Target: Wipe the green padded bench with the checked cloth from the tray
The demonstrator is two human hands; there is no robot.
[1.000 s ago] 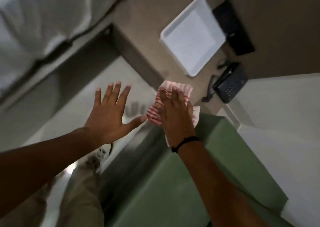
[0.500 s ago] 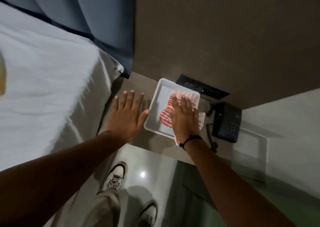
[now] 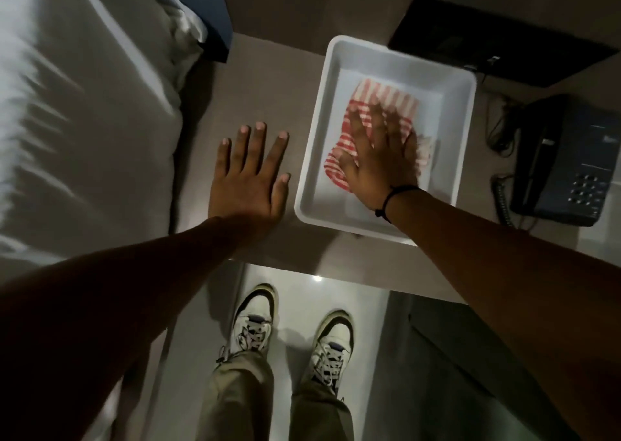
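Note:
The red-and-white checked cloth (image 3: 386, 99) lies crumpled inside the white tray (image 3: 312, 158) on a brown bedside surface (image 3: 268, 81). My right hand (image 3: 379, 158) lies palm down on the cloth inside the tray, fingers spread over it and thumb at its near edge. My left hand (image 3: 248, 178) is flat and open, fingers apart, just left of the tray and holding nothing. The bench's green top is out of view.
A bed with white sheets (image 3: 84, 121) fills the left side. A dark desk phone (image 3: 568, 168) with its cord sits right of the tray, and a black panel (image 3: 487, 44) lies behind it. My shoes (image 3: 252, 323) stand on the pale floor below.
My right hand carried the cloth from the end of the green bench over to the tray and lowered it inside. My left hand moved along beside the tray. The view turned away from the bench.

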